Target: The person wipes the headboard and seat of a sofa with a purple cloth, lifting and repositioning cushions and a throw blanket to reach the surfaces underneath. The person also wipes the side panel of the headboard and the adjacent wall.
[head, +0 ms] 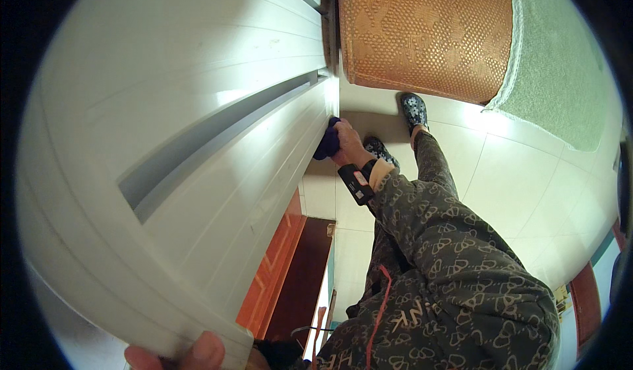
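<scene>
A white door-like panel (212,137) with moulded grooves and a long recessed grey strip (198,152) fills the left of the view. My right hand (350,140) presses a bunched dark blue cloth (328,142) against the panel's lower part. A black device (355,184) bearing a label is strapped to that wrist. At the bottom of the picture, fingers of my left hand (198,352) curl over the panel's edge (232,343). Most of the left hand is cut off or hidden behind this edge.
A bronze woven-textured cover (425,34) hangs at the top, beside a pale green cloth (554,73). My patterned shoes (414,109) stand on beige floor tiles (504,172). Beyond the panel are an orange-red wooden surface (277,261) and a dark brown furniture piece (304,266).
</scene>
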A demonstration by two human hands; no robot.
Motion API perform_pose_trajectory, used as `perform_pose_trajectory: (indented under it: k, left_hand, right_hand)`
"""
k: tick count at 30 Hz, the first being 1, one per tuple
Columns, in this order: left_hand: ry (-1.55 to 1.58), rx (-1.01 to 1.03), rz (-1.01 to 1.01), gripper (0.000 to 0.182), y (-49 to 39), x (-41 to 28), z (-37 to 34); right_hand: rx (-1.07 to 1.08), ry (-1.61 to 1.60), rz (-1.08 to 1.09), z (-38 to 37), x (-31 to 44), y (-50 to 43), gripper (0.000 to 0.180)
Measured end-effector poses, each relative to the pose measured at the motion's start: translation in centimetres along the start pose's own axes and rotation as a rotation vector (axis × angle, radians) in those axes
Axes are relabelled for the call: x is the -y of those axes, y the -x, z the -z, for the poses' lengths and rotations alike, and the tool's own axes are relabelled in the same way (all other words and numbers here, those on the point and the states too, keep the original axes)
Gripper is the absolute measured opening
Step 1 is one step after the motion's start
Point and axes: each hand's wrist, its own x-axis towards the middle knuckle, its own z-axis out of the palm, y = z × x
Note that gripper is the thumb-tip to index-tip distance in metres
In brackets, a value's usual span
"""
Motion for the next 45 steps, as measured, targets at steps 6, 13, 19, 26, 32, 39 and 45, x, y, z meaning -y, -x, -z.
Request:
perform_pose_trajectory:
  k: [6, 13, 19, 26, 32, 39, 45]
  left_hand:
    - [0.020, 0.018, 0.043, 0.034, 0.3, 0.0, 0.3]
    - [-0.076, 0.364, 0.431, 0.037, -1.1, -2.4, 2.4]
    - [-0.152, 0.471, 0.901, 0.038, -3.4, -6.3, 3.0]
    - [0.040, 0.176, 0.939, 0.018, -3.7, -5.4, 1.3]
    - [0.059, 0.158, 0.913, 0.020, -4.0, -5.2, 1.2]
    - [0.068, 0.171, 0.925, 0.021, -4.0, -5.0, 1.3]
    - [0.121, 0.058, 0.925, 0.019, -4.2, -5.1, 0.5]
  right_hand:
    - [-0.042, 0.067, 0.049, 1.8, 0.5, 0.3, 0.012]
    - [-0.058, -0.920, -0.546, 4.5, 3.5, 0.8, 0.014]
    - [0.086, 0.251, -0.220, 19.7, 8.6, 1.1, 0.053]
    - [0.021, -0.368, -0.639, 20.5, 18.2, 4.8, 0.035]
    - [0.067, -0.542, -0.550, 12.8, 22.2, 4.2, 0.032]
    - [0.064, -0.617, -0.596, 8.7, 22.2, 4.7, 0.029]
    - [0.098, -0.879, -0.206, 4.2, 34.6, 1.8, 0.033]
